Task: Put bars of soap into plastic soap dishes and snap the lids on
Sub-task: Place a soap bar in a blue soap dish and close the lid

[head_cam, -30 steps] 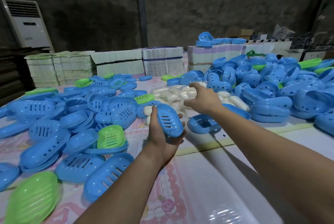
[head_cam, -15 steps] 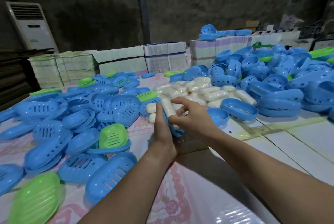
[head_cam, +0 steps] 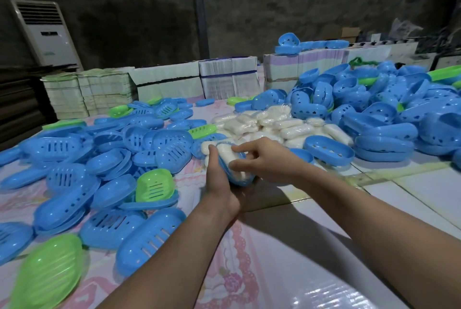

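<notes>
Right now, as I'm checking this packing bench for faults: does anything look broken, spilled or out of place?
Nothing stands out as damaged or spilled. The left hand holds a blue dish while the right hand seats a soap bar in it. The loose heaps look like working stock.

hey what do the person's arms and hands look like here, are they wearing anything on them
Both forearms are bare as far as the frame shows: no sleeves, gloves, watch, bracelet or rings visible on the left hand or the right hand. The nails look short and unpainted, though motion blur softens the fingertips.
</notes>
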{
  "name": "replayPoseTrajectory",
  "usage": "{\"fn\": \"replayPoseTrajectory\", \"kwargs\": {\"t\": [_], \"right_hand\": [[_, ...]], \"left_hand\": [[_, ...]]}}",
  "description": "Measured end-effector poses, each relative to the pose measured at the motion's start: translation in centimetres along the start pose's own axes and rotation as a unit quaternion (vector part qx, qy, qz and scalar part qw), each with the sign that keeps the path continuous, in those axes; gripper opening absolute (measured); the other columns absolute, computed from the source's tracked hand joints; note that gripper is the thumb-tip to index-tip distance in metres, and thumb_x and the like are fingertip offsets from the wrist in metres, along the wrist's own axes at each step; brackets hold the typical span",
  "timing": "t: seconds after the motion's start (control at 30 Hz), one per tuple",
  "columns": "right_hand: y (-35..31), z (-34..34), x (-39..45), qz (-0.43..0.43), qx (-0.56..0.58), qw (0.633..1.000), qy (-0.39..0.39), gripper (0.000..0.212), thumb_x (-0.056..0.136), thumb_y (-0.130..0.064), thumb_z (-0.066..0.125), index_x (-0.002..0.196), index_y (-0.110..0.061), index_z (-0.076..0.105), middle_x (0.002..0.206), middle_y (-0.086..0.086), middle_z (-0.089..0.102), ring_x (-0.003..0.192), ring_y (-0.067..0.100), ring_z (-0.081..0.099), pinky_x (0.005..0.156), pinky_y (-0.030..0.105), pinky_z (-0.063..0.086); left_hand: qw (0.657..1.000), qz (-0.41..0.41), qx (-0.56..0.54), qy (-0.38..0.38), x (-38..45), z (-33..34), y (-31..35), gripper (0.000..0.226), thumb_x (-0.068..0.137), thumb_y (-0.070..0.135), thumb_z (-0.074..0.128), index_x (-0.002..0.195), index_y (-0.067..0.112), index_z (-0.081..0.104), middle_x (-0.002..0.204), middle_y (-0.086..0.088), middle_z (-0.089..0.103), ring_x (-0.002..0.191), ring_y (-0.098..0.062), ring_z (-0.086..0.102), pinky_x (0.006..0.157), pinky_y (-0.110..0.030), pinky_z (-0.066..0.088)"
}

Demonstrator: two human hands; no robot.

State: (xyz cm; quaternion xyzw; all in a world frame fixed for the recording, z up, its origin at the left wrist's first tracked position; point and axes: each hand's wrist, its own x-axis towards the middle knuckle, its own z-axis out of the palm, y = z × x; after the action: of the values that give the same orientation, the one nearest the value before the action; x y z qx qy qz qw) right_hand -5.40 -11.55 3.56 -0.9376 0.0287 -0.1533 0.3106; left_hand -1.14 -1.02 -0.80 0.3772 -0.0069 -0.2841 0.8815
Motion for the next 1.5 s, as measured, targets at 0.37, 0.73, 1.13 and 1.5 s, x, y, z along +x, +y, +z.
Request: {"fn": "replayPoseTrajectory", "kwargs": {"t": [0.37,0.73,1.13,1.5], "right_hand": [[6.5,-4.1,-0.3,0.043,-0.28,0.952,-0.12,0.074,0.08,-0.05,0.068,0.144,-0.05,0.031,0.143,-0.006,0.047,0.127,0.025,0.042,0.105,0.049,0.036],[5.2,-3.9,-0.7,0.003,0.272,0.961,0.055,0.074,0.061,-0.023,0.07,0.127,-0.049,0.049,0.111,-0.011,0.06,0.087,0.01,0.066,0.066,0.02,0.054],[3.4,1.5,-0.5,0.068,0.106,0.985,0.115,0.066,0.091,-0.04,0.058,0.149,-0.026,0.029,0.144,0.007,0.037,0.129,0.025,0.04,0.099,0.035,0.033],[2.8,0.2,-0.9,0.104,0.089,0.989,0.056,0.072,0.086,-0.036,0.059,0.147,-0.018,0.024,0.135,0.013,0.047,0.114,0.027,0.052,0.087,0.033,0.042]], "left_hand": [[0.996,-0.033,-0.079,-0.009,0.6,-0.4,0.3,0.062,0.096,0.065,0.046,0.114,0.009,0.066,0.095,-0.016,0.07,0.083,-0.028,0.066,0.081,-0.042,0.052],[0.994,-0.018,-0.1,-0.026,0.7,-0.2,0.2,0.057,0.097,0.062,0.046,0.118,0.012,0.064,0.09,-0.016,0.069,0.08,-0.027,0.064,0.076,-0.037,0.051],[0.996,-0.016,-0.018,-0.089,0.6,-0.2,-0.2,0.063,0.095,0.066,0.044,0.117,0.013,0.072,0.115,-0.016,0.074,0.097,-0.029,0.075,0.089,-0.042,0.058],[0.997,-0.027,-0.011,-0.071,0.7,-0.5,-0.1,0.067,0.094,0.069,0.044,0.121,0.012,0.069,0.118,-0.019,0.072,0.099,-0.034,0.072,0.1,-0.048,0.051]]}}
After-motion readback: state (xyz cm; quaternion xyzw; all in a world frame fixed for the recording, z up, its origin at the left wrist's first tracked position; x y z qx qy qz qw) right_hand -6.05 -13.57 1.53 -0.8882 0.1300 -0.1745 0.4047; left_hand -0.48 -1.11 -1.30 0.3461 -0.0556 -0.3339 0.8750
